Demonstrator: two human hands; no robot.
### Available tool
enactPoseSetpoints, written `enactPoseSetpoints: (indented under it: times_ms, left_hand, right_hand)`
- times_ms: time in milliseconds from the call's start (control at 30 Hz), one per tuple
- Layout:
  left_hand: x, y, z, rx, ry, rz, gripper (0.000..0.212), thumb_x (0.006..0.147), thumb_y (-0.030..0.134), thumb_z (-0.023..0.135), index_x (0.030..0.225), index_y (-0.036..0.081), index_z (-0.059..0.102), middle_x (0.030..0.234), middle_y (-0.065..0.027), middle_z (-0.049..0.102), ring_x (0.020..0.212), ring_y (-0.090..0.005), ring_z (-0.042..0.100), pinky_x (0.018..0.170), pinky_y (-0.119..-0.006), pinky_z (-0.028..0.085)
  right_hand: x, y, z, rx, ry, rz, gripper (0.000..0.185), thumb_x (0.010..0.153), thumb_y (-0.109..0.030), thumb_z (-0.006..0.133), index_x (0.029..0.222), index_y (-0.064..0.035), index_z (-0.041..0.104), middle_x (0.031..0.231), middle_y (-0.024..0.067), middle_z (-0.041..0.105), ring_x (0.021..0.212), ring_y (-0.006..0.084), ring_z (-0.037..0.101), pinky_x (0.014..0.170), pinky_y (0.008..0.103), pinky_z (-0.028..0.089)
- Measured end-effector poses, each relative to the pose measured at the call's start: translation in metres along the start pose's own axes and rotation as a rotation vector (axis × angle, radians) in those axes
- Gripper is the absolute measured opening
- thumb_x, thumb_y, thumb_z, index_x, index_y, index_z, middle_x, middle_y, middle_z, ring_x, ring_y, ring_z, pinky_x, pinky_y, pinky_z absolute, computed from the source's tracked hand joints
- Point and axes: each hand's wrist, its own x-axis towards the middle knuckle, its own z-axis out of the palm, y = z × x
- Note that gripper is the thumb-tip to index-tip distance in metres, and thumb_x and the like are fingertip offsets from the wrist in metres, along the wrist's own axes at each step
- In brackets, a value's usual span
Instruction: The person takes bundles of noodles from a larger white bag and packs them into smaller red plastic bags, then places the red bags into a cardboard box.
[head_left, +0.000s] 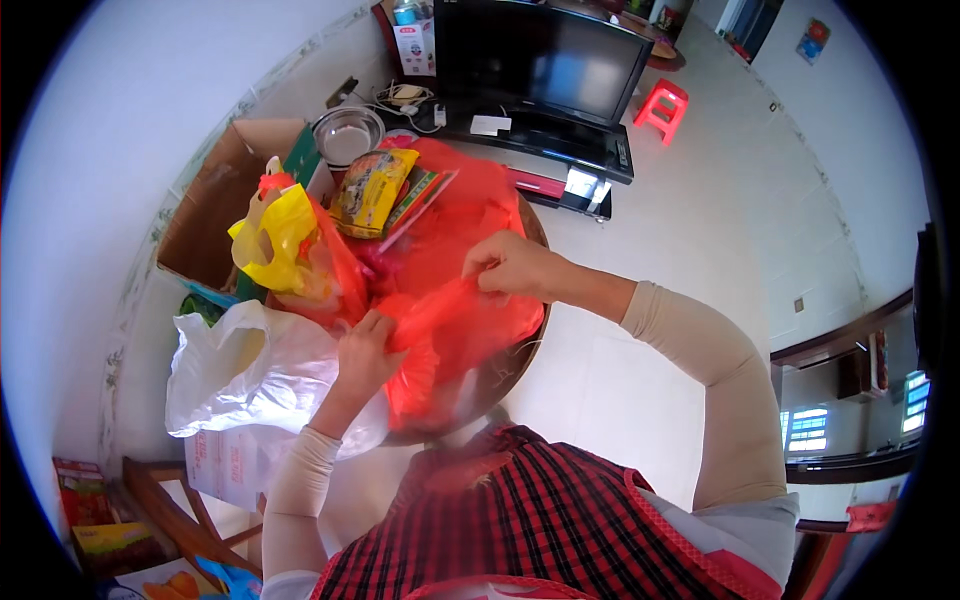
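Note:
Between my two hands a thin red plastic bag (439, 319) is stretched out over the round wooden table (517, 367). My left hand (367, 352) pinches its near left part, and my right hand (510, 266) grips it farther right. More red plastic (465, 187) spreads behind it across the tabletop. On that lies a yellow food packet (375, 191), with a green and red packet (420, 196) beside it. Left of these stands a yellow and red plastic bag (289, 247) with its handles up. A white plastic bag (247, 375) sits by my left forearm.
An open cardboard box (217, 195) stands against the left wall, near a metal bowl (349, 135). Beyond the table, a television (540, 64) rests on a black stand (555, 150). A red plastic stool (662, 109) is on the floor at far right. Boxes (112, 547) lie at lower left.

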Motion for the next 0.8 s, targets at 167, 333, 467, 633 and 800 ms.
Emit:
enactPoseSetpoints:
  times_ms: [167, 333, 467, 633, 800]
  left_hand:
    - [0.021, 0.005, 0.009, -0.186, 0.041, -0.141, 0.032, 0.059, 0.008, 0.072, 0.088, 0.000, 0.060, 0.075, -0.0160, 0.061, 0.070, -0.0338, 0.062, 0.063, -0.039, 0.050]
    - [0.046, 0.010, 0.011, -0.351, 0.187, -0.335, 0.025, 0.065, -0.008, 0.061, 0.090, -0.002, 0.060, 0.075, -0.0155, 0.064, 0.070, -0.0221, 0.064, 0.062, -0.029, 0.050]
    - [0.076, 0.042, -0.005, -0.608, 0.339, -0.212, 0.023, 0.072, -0.014, 0.055, 0.091, -0.001, 0.059, 0.087, -0.0071, 0.063, 0.084, -0.0130, 0.060, 0.075, -0.024, 0.047]
    - [0.107, 0.110, -0.059, -0.872, 0.489, -0.118, 0.009, 0.080, -0.003, 0.063, 0.085, 0.002, 0.057, 0.080, 0.0001, 0.059, 0.077, -0.0081, 0.056, 0.073, -0.021, 0.044]
    - [0.115, 0.152, -0.115, -1.057, 0.443, 0.083, 0.010, 0.077, 0.003, 0.065, 0.083, 0.003, 0.057, 0.080, -0.0007, 0.057, 0.074, -0.0064, 0.052, 0.070, -0.020, 0.041]
  right_hand:
    - [-0.014, 0.038, -0.016, 0.356, -0.032, 0.119, 0.017, 0.078, 0.005, 0.053, 0.091, 0.0031, 0.062, 0.086, 0.0071, 0.063, 0.074, 0.0132, 0.062, 0.067, 0.0235, 0.050]
    - [-0.054, 0.025, 0.011, 0.937, -0.025, 0.041, 0.023, 0.082, -0.004, 0.062, 0.100, 0.0040, 0.052, 0.098, 0.0101, 0.063, 0.094, 0.0186, 0.061, 0.083, 0.0267, 0.047]
    - [-0.078, 0.057, 0.064, 1.176, -0.122, -0.067, 0.015, 0.089, -0.004, 0.054, 0.104, -0.0010, 0.050, 0.105, 0.0093, 0.056, 0.097, 0.0186, 0.057, 0.088, 0.0285, 0.047]
    - [-0.043, 0.077, 0.119, 1.878, -0.498, -0.410, 0.019, 0.090, -0.003, 0.053, 0.108, 0.0014, 0.054, 0.110, 0.0105, 0.057, 0.105, 0.0167, 0.054, 0.094, 0.0269, 0.044]
    - [-0.002, 0.045, 0.066, 1.495, -0.461, -0.448, 0.014, 0.084, -0.002, 0.057, 0.097, 0.0014, 0.057, 0.104, 0.0099, 0.059, 0.097, 0.0167, 0.056, 0.087, 0.0266, 0.045]
